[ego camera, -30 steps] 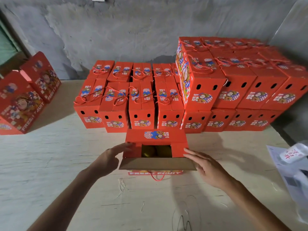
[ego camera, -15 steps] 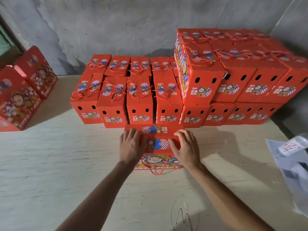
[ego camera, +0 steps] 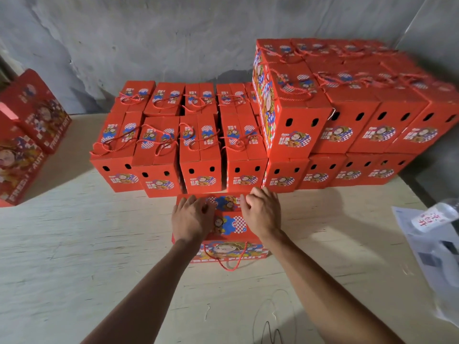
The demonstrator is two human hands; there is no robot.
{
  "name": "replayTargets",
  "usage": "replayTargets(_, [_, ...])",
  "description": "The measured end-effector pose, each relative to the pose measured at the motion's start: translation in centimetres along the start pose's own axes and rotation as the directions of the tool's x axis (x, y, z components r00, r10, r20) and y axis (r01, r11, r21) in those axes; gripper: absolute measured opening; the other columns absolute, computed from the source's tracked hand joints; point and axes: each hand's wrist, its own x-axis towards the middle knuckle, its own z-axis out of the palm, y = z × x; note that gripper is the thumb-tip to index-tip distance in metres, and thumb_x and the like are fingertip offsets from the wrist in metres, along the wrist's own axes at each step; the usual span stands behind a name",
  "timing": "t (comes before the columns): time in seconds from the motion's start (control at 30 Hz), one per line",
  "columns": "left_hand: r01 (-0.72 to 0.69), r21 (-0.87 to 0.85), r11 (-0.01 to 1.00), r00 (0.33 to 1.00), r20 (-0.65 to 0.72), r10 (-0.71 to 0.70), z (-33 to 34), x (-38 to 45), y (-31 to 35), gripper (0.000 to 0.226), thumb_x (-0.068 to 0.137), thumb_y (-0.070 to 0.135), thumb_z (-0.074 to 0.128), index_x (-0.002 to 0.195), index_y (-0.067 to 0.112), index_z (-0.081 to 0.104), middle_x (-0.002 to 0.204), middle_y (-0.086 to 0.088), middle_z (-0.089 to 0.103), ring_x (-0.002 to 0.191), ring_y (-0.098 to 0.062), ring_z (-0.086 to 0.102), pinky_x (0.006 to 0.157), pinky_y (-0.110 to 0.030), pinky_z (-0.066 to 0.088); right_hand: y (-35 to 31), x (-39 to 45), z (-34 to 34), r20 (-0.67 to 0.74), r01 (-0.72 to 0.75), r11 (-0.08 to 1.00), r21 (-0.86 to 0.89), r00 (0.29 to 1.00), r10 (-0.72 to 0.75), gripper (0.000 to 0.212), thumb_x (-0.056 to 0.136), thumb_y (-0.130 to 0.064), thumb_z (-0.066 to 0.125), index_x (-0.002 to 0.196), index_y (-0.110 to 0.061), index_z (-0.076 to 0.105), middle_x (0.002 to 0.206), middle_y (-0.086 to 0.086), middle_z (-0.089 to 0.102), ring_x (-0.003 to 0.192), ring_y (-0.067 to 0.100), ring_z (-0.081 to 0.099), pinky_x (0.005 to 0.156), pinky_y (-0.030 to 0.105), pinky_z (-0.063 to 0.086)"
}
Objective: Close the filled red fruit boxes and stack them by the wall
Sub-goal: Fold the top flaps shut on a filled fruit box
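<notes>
Step in hand: I read this as closing; both hands are on the top flaps of the red fruit box (ego camera: 224, 225), pressing them down.
Left hand (ego camera: 192, 219): laid palm-down on the left side of the lid, fingers fairly straight and resting on the cardboard.
Right hand (ego camera: 263, 213): on the right side of the lid, fingers bent over the far edge (whether they pinch a flap or only push it I cannot tell).
Where the box is: on the pale table (ego camera: 74, 256), just in front of the stacked boxes (ego camera: 293, 135) that line the grey wall (ego camera: 173, 33).
How it looks: red card with a cartoon print and blue check patches, a red cord handle (ego camera: 227, 261) hanging loose down its near face; lid looks nearly flat.
Next move, as I judge it: lock the flaps, grip both sides, lift onto the lower left rows.
</notes>
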Motion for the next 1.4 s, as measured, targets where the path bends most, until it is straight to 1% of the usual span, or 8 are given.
replayTargets(0.17, [-0.002,0.03,1.0,0.995,0.098,-0.001,0.3,1.2,0.7,0.036,0.096,0.034,0.056,0.063,0.019,0.055,0.064,0.007,0.059,0.058,-0.017,0.058,0.055,-0.026,0.048,0.4,0.4,0.0,0.062,0.023,1.0,0.005,0.998,-0.024,0.043,0.102,-0.04,0.057,0.069,-0.015,0.071,0.09,-0.007,0.061,0.089,0.017,0.05,0.082,0.04,0.045])
replayTargets(0.33, [-0.048,0.208,0.977,0.989,0.148,0.017,1.0,0.9,0.5,0.041,0.103,0.049,0.034,0.114,0.014,0.053,0.123,-0.013,0.06,0.117,-0.03,0.052,0.104,-0.051,0.041,0.3,0.6,0.8,0.31,0.034,0.999,-0.018,0.95,-0.027,0.045,0.106,-0.055,0.034,0.121,-0.019,0.058,0.154,0.0,0.048,0.149,0.024,0.034,0.123,0.055,0.023])
replayTargets(0.47, [0.109,0.237,0.965,0.937,0.301,-0.179,1.2,1.8,0.5,0.074,0.102,0.064,0.018,0.156,0.013,0.026,0.169,-0.012,0.018,0.158,-0.029,0.007,0.12,-0.066,0.012,0.1,1.1,1.0,0.399,0.04,0.995,-0.094,0.917,0.001,0.062,0.106,-0.062,0.016,0.133,-0.02,0.051,0.135,0.001,0.061,0.13,0.024,0.05,0.122,0.053,0.023])
replayTargets(0.7, [-0.034,0.159,0.987,0.943,0.332,-0.021,1.1,3.0,-0.5,0.064,0.105,0.058,0.015,0.15,0.018,0.036,0.163,-0.004,0.034,0.154,-0.022,0.021,0.117,-0.056,0.027,-1.4,1.9,0.2,0.438,-0.083,0.973,-0.217,0.882,0.173,0.086,0.098,-0.068,0.007,0.139,-0.013,0.057,0.137,0.016,0.061,0.132,0.034,0.049,0.114,0.052,0.031])
replayTargets(0.9, [-0.284,0.086,0.955,0.942,0.211,0.262,0.6,4.5,-2.6,0.075,0.098,0.073,0.026,0.137,0.015,0.054,0.141,-0.008,0.059,0.133,-0.029,0.052,0.116,-0.054,0.032,-3.7,-0.4,-1.1,0.436,-0.192,0.928,-0.319,0.84,0.324,0.09,0.1,-0.069,0.013,0.094,-0.006,0.077,0.092,0.015,0.07,0.09,0.03,0.062,0.075,0.04,0.037])
replayTargets(1.17, [0.3,-0.092,0.949,0.953,0.08,-0.293,-0.6,1.2,-3.6,0.114,0.062,0.096,0.06,0.141,0.017,0.038,0.139,-0.012,0.053,0.131,-0.035,0.048,0.106,-0.062,0.041,-4.2,-5.3,-2.6,0.545,-0.447,0.889,-0.095,0.724,0.423,0.088,0.096,-0.08,0.017,0.083,-0.013,0.072,0.086,0.011,0.072,0.084,0.032,0.07,0.067,0.032,0.047])
replayTargets(1.3, [0.661,-0.552,0.508,0.728,0.308,-0.613,-1.8,-3.5,-2.9,0.124,0.039,0.091,0.078,0.127,0.007,0.056,0.119,-0.013,0.068,0.104,-0.031,0.07,0.087,-0.054,0.061,-4.9,-4.2,-2.9,0.633,-0.63,0.765,0.136,0.649,0.422,0.055,0.102,-0.063,0.039,0.077,-0.018,0.061,0.088,0.001,0.07,0.068,0.011,0.062,0.055,0.025,0.038])
replayTargets(1.4, [0.739,-0.553,0.384,0.651,0.44,-0.619,-2.7,-6.1,-2.3,0.092,0.05,0.08,0.082,0.104,0.006,0.069,0.095,-0.009,0.076,0.08,-0.025,0.075,0.065,-0.041,0.063,-5.8,-3.7,-2.6,0.617,-0.646,0.731,0.218,0.672,0.41,0.047,0.105,-0.051,0.04,0.071,-0.022,0.054,0.075,-0.002,0.063,0.062,0.006,0.056,0.055,0.028,0.045])
